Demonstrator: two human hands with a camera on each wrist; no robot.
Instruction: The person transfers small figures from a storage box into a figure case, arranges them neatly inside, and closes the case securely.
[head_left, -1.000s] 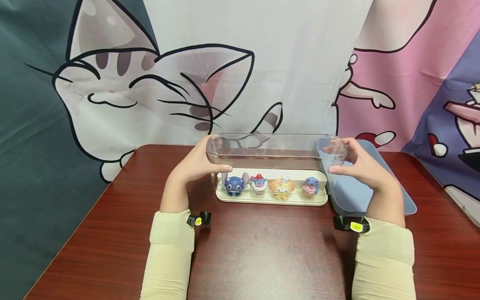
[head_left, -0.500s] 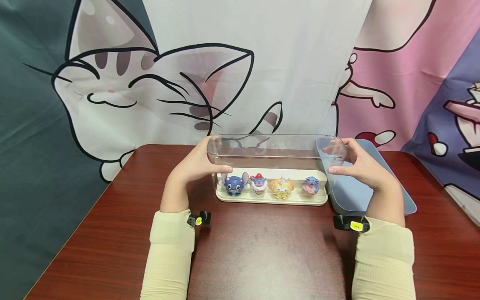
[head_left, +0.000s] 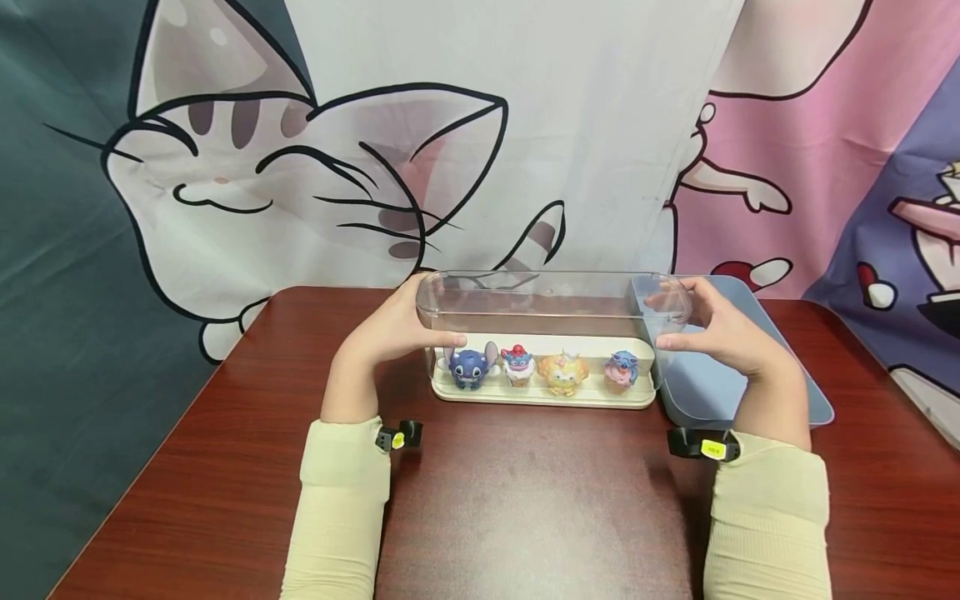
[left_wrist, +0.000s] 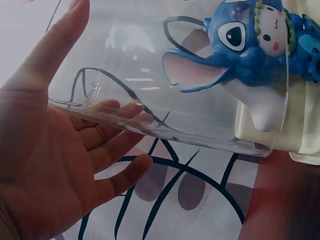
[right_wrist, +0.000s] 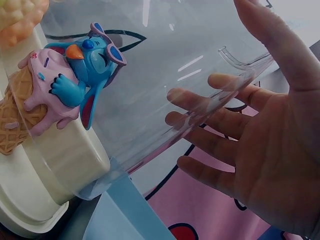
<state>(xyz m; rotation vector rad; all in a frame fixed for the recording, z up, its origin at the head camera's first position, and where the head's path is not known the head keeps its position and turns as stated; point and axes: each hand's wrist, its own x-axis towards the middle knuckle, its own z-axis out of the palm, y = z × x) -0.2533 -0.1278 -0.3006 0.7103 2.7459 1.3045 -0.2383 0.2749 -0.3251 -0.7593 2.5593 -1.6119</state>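
Observation:
A long clear plastic cover [head_left: 540,304] stands over a cream display base [head_left: 543,402] on the table. My left hand [head_left: 393,325] holds the cover's left end, thumb in front and fingers behind. At the opposite end, my right hand [head_left: 716,329] grips it the same way. Several small figurines line the base: a blue big-eared one [head_left: 470,369] at the left, then a red-topped one [head_left: 518,367], a yellow one [head_left: 563,374] and a blue-and-pink ice cream cone one [head_left: 621,372]. In both wrist views the cover's lower rim overlaps the end figurines near the base.
A light blue tray [head_left: 705,387] lies on the brown table [head_left: 525,500] to the right, partly behind my right hand and wrist. A cloth backdrop [head_left: 600,125] with cartoon drawings hangs behind the table.
The cover has come down very slightly towards the base, with both hands still at its ends. The figurines and tray stay put.

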